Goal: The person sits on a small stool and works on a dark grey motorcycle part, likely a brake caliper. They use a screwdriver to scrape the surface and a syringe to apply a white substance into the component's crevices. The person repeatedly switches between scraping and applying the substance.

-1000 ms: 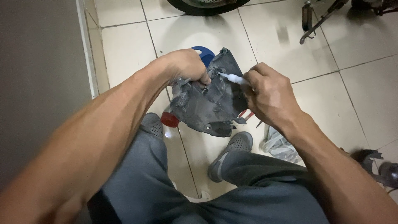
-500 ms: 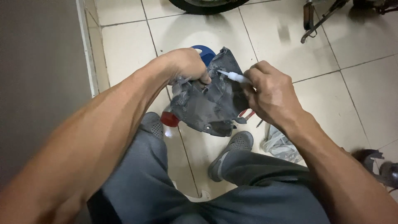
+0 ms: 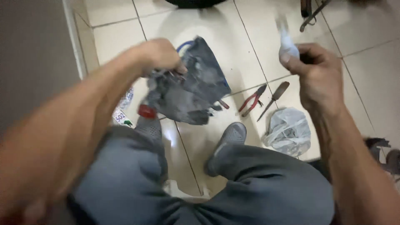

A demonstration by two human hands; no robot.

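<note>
1. the left hand [image 3: 160, 56] is closed in a pinch on the top edge of a dark grey cloth [image 3: 189, 87], which hangs crumpled below it over the tiled floor [image 3: 250, 33]; the fingertips are buried in the folds and hard to make out.
2. the right hand [image 3: 316, 71] is curled tight around a small white tube [image 3: 286, 41], raised well apart from the cloth; the tube's upper end is smeared by motion blur, so its tip cannot be read.
3. a blue round thing [image 3: 185, 45] shows only as a thin arc behind the cloth; the rest is hidden.
4. a small red cap [image 3: 147, 111] peeks out at the cloth's lower left edge, and what it belongs to is covered.
5. red-handled pliers [image 3: 252, 100] and a screwdriver [image 3: 273, 96] with a dark handle lie side by side on the floor, between the cloth and the right forearm.
6. a crumpled clear plastic bag [image 3: 287, 131] lies just beside the right knee.
7. two grey shoes [image 3: 227, 141] rest on the tiles; the left one is partly under the cloth.
8. a small printed packet [image 3: 123, 117] near the left shoe is half hidden by the left arm.
9. metal tools [image 3: 312, 12] at the top right are cut off by the frame edge.
</note>
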